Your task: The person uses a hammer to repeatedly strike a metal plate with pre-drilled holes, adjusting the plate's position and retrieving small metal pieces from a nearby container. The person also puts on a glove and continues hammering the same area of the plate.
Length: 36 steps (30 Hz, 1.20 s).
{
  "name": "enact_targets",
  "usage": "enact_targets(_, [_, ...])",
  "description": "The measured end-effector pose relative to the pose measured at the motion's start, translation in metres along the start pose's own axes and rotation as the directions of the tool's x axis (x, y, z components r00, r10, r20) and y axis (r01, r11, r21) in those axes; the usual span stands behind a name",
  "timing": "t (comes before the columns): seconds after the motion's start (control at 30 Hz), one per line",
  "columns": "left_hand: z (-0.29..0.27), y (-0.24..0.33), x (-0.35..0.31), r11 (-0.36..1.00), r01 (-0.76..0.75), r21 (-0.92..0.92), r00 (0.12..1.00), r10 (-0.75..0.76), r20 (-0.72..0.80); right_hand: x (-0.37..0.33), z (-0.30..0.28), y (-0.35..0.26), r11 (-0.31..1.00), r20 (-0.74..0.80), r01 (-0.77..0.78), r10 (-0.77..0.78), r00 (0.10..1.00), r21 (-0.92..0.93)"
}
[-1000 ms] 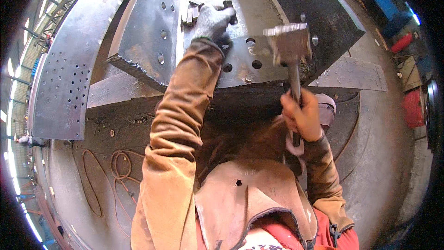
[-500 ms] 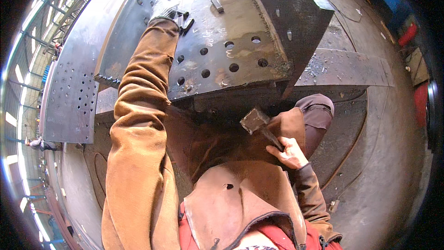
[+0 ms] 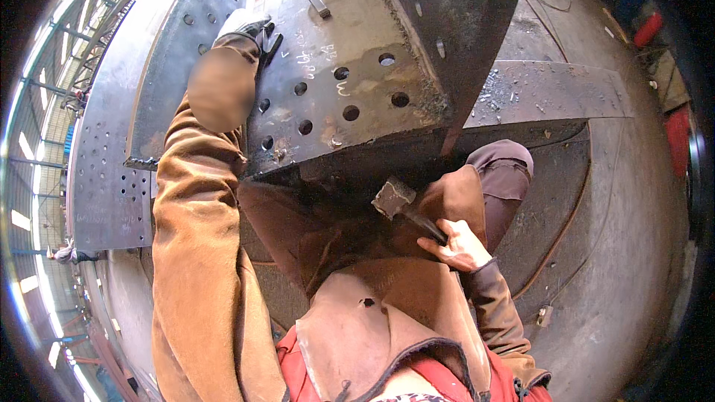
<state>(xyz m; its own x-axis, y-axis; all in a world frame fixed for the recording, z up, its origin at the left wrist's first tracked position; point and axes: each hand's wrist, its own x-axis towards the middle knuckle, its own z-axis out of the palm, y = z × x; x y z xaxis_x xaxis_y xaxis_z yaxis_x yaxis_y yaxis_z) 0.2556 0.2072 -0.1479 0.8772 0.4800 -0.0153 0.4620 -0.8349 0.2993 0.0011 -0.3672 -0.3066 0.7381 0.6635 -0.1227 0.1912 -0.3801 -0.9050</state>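
Observation:
My right hand [image 3: 463, 247] is closed around the handle of a hammer [image 3: 393, 198]. Its blocky, worn head points away from me, over my apron between my knees. My left arm reaches far forward over a drilled steel beam [image 3: 298, 145]. On that hand is a pale glove [image 3: 243, 24], its fingers partly hidden, gripping at a dark, angular metal piece [image 3: 272, 43] on the plate beside the raised flange. A small metal block [image 3: 319, 6] lies farther to the right on the same plate, beyond chalk marks and rows of round holes.
A tall side plate [image 3: 477, 37] bounds the beam on the right. Another drilled plate [image 3: 104, 156] stands at the left. Beyond the beam's right side, a flat steel strip [image 3: 551, 97] carries metal scraps. A cable [image 3: 567, 234] curves across the floor at right.
The view has shifted, so the beam and both arms appear a little farther left. Both hands stay in about the same place, the right still holding the hammer.

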Motion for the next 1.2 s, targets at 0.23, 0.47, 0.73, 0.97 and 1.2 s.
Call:
enact_targets(0.23, [-0.027,-0.052,0.046,0.999,0.038,-0.038,0.992,-0.033,0.123,0.008,0.000,-0.002,0.999,0.057,0.012,-0.015,0.998,0.045])
enact_targets(0.47, [-0.034,0.013,-0.009,0.894,-0.014,0.447,0.994,-0.038,0.106,0.008,-0.001,0.005,0.999,0.045,0.011,-0.013,0.999,0.038])
enact_targets(0.73, [-0.038,-0.009,-0.014,0.886,-0.219,0.409,0.963,0.130,0.235,0.004,0.004,0.019,0.999,0.035,0.026,-0.026,0.999,0.020])
enact_targets(0.97, [-0.005,-0.015,-0.002,0.922,-0.226,0.315,0.972,0.191,0.138,0.001,0.006,0.026,0.996,0.055,-0.015,0.020,0.998,-0.089])
enact_targets(1.2, [-0.013,0.001,-0.054,0.960,-0.194,0.203,0.973,0.214,-0.083,-0.001,0.007,0.019,0.994,0.076,-0.028,0.037,0.996,-0.109])
